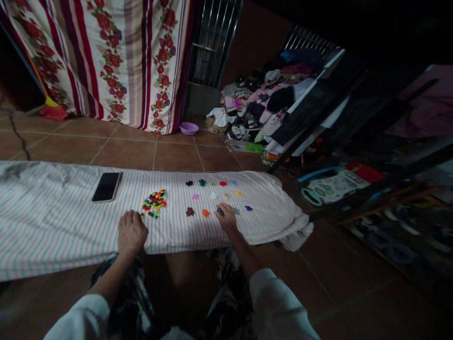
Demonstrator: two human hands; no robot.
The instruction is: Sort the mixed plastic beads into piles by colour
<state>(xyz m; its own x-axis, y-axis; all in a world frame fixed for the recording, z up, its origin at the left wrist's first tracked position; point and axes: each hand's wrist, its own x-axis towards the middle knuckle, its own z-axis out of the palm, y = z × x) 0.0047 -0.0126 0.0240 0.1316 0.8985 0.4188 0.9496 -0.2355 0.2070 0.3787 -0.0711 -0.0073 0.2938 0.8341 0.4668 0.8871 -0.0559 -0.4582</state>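
A mixed heap of small coloured pieces (155, 203) lies on the striped cloth (85, 226). My left hand (132, 231) rests on the cloth just left of and below the heap, fingers curled; whether it holds anything is hidden. Over a dark pile stands my right hand (226, 217), its fingers bent down at the pieces; what they grip is too small to tell. Around it are single-colour piles: orange (205, 213), brown (190, 211), white (213, 195), yellow (239, 193), purple (248, 208), red (222, 183) and several others.
A phone (106, 186) lies on the cloth at the left. Beyond the cloth's far edge are a floral curtain (130, 61), a purple basin (189, 128) and a heap of clothes (262, 104). Dark shelves with shoes stand at the right.
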